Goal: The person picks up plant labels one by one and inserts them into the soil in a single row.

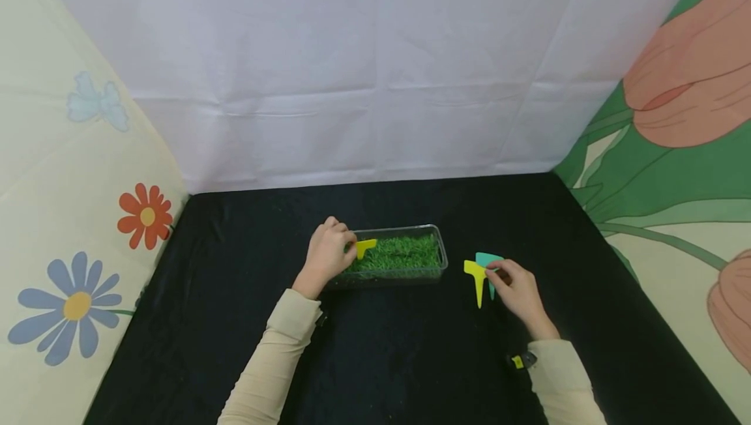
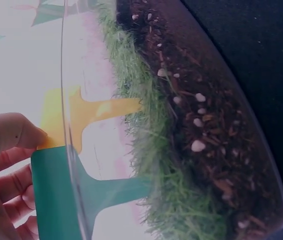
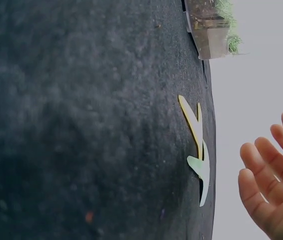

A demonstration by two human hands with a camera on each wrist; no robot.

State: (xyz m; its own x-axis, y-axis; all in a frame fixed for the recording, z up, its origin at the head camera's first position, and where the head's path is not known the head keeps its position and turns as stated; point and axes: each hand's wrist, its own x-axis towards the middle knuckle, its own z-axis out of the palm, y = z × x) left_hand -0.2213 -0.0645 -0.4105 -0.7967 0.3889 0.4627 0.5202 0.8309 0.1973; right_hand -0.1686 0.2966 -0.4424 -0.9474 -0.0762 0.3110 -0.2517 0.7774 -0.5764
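**Two hands at a grass tray and plastic plant tags**

A clear tray [image 1: 444, 259] of green grass [image 1: 405, 252] sits near the middle of a black cloth [image 1: 193, 294]. Dark soil [image 2: 206, 110] with white specks shows through its wall.

Two plain-faced, T-shaped tags stand at the grass, stems down: an upright yellow tag [image 1: 366, 246] and, just beside it, an upright teal tag [image 2: 56, 195]. The left hand [image 1: 330, 250] is over the tray's left part, thumb tip at the yellow one's edge, fingers bent behind the teal one; whether it grips either, I cannot tell.

Right of the tray, apart from it, a loose yellow tag [image 1: 478, 275] and a loose teal tag [image 1: 485, 258] lie overlapping on the cloth. The right hand [image 1: 519, 289] is over their right side, fingers loosely curved, holding nothing.

A dark device [image 1: 522, 361] at the right cuff has a yellow-green patch, too small to read.

Black cloth stretches widely left of the tray and toward the person. Its far edge meets a white curtain [image 1: 328, 86], a short way behind the tray; floral panels flank both sides.
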